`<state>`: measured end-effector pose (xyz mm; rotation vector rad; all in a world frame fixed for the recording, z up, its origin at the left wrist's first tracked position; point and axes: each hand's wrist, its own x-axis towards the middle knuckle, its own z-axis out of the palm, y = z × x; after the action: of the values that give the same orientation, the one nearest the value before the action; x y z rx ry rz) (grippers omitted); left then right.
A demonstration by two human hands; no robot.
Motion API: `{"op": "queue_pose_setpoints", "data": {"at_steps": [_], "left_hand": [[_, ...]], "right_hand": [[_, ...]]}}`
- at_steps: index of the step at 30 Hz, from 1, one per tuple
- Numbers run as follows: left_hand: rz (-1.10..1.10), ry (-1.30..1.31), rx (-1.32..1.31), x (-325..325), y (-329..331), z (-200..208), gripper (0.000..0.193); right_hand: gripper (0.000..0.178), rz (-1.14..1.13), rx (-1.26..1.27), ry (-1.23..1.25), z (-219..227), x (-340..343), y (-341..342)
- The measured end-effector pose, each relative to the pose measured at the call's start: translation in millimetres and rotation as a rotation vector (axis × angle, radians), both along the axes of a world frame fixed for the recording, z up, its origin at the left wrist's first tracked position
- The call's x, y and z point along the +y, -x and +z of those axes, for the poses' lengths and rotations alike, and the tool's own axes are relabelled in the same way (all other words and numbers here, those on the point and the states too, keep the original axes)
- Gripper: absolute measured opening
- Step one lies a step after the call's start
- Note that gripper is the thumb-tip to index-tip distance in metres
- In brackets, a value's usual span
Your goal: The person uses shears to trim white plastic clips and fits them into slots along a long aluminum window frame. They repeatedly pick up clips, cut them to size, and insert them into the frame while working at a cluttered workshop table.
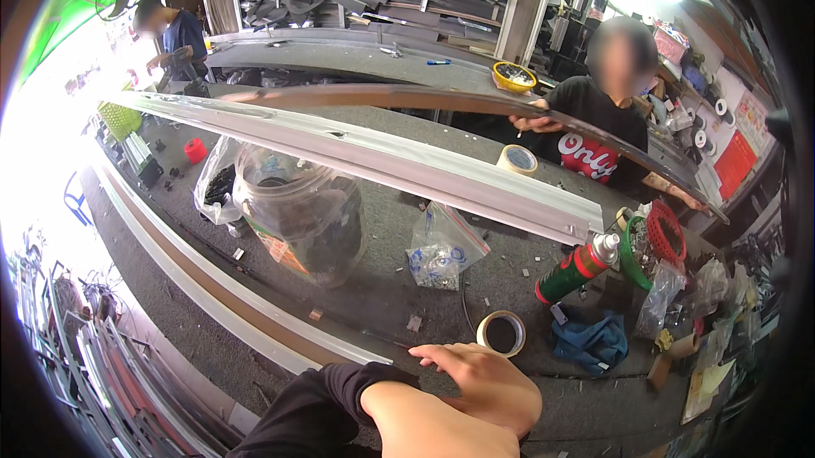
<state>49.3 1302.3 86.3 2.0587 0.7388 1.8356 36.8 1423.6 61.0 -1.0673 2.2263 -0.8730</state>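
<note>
My left forearm, in a dark sleeve, comes up from the lower edge. The bare wrist and hand (424,424) bend right, and the fingers are out of sight past the edge. Over it my right hand (484,382) arches leftward, fingers stretched out beside the left cuff and apparently holding nothing. Just beyond lies a roll of tape (501,333). A long white-and-brown profile strip (246,314) ends near my left sleeve. Farther off, a wide pale metal profile (382,148) crosses the bench above a clear plastic jar (331,203).
Opposite, a co-worker (611,118) holds a long brown strip (382,97). A zip bag of small parts (441,258), a red-green spray can (573,271), a blue cloth (594,341) and baskets (666,237) lie on the bench. Metal lengths (119,373) stand at lower left.
</note>
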Motion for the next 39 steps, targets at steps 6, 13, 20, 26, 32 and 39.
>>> {"op": "queue_pose_setpoints", "data": {"at_steps": [6, 13, 20, 26, 32, 39], "left_hand": [[0.002, -0.015, -0.011, 1, -1, -1, 0.128], [0.012, -0.014, -0.025, -8, 0, 0, 0.129], [0.011, -0.016, -0.035, -3, -3, 0, 0.129], [0.004, -0.016, -0.030, 1, -6, 0, 0.130], [-0.023, -0.003, -0.050, 2, -11, 1, 0.131], [0.002, 0.127, 0.067, -7, -4, 6, 0.128]], "right_hand": [[0.070, -0.007, -0.013, -0.012, 4, -1, 0], [0.067, -0.031, 0.053, 0.027, -10, -3, 1], [0.067, -0.024, 0.035, 0.010, -9, -3, 2], [0.071, -0.034, -0.002, -0.027, 0, 1, 3], [0.072, -0.050, -0.010, -0.031, -5, 0, 4], [0.073, -0.051, -0.005, -0.012, -10, -1, 5]]}}
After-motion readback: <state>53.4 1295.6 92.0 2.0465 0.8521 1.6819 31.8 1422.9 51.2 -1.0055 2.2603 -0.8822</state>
